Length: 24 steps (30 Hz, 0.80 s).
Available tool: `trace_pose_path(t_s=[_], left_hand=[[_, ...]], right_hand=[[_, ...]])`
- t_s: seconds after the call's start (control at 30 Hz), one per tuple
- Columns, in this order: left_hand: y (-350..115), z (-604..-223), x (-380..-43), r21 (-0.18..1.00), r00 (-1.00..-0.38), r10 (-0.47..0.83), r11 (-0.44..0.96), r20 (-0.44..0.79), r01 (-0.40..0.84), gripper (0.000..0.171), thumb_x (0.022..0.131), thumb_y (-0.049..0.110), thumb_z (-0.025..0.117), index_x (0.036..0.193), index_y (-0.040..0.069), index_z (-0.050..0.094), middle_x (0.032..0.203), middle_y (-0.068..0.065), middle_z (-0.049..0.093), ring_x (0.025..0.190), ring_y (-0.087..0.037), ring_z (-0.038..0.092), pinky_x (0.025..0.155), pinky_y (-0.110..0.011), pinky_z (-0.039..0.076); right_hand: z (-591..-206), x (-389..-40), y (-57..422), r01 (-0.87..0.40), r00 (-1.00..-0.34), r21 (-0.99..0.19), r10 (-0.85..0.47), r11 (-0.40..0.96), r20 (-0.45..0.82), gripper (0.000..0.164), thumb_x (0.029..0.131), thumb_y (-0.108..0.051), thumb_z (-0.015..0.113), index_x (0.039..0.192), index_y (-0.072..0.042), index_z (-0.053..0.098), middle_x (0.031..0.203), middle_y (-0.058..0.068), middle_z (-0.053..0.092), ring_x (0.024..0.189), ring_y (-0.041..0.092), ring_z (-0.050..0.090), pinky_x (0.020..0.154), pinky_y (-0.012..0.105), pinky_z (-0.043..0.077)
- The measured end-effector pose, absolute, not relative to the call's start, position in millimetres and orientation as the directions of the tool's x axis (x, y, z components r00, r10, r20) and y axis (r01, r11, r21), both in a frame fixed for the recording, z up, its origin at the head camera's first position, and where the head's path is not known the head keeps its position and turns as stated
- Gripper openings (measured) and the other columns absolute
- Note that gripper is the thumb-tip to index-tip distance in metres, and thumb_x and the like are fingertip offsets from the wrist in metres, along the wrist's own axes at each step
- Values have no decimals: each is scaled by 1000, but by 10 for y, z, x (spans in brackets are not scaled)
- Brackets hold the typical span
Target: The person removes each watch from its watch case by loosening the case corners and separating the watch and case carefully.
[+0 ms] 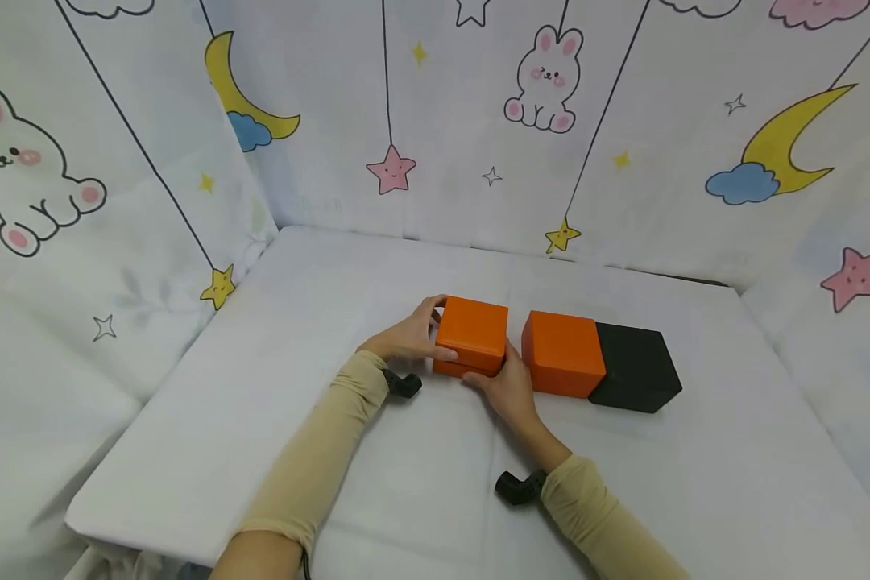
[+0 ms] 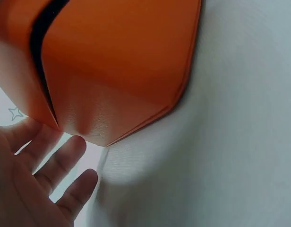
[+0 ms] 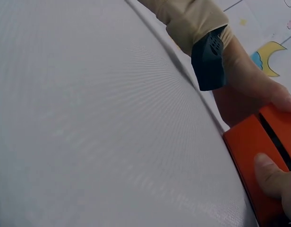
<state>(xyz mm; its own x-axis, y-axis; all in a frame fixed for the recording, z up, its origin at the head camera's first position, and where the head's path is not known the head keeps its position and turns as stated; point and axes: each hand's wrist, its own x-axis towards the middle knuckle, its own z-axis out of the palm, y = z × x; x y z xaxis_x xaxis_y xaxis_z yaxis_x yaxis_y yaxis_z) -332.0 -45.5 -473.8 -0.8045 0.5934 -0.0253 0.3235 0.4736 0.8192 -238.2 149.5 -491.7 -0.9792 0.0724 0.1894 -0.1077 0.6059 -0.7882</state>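
Note:
An orange box [image 1: 473, 326] with a lid stands on the white table between both hands. A dark gap runs between its lid [image 3: 281, 124] and its base [image 3: 249, 151], wider at one side in the left wrist view. From the left, my left hand [image 1: 412, 334] grips the lid, thumb on the front face and fingers around the far left side. My right hand [image 1: 511, 391] holds the base at the near right corner, its thumb [image 3: 270, 175] pressed on the front; its other fingers are mostly hidden.
Just right of the held box sits a second orange box [image 1: 561, 352], touching a black box [image 1: 634, 366]. White cloth walls [image 1: 333, 193] with cartoon prints rise behind and at the sides of the table [image 1: 261, 451]. Black wrist cameras [image 1: 519, 488] hang at both wrists.

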Motion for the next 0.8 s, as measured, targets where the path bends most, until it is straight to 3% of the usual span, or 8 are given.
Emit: trace_pose_path(t_s=[0.4, 0.8], left_hand=[[-469, -4717, -3326, 817, -816, 577, 471, 0, 333, 100, 64, 56, 71, 141, 26, 16, 116, -1, 43, 101, -15, 44, 84, -32, 41], [-434, -4731, -3351, 824, -837, 547, 460, 31, 331, 99, 61, 62, 69, 140, 23, 24, 121, 2, 45, 104, -15, 46, 87, -35, 41]], right_hand=[[-4893, -2394, 1491, -81, -981, -804, 94, 589, 168, 78, 61, -29, 82, 126, -13, 41, 120, 3, 55, 111, 17, 51, 100, 38, 37], [-4881, -2379, 1483, -79, -984, -827, 88, 557, 153, 68, 66, -23, 79, 124, -12, 43, 116, 2, 56, 107, 17, 51, 101, 38, 35]])
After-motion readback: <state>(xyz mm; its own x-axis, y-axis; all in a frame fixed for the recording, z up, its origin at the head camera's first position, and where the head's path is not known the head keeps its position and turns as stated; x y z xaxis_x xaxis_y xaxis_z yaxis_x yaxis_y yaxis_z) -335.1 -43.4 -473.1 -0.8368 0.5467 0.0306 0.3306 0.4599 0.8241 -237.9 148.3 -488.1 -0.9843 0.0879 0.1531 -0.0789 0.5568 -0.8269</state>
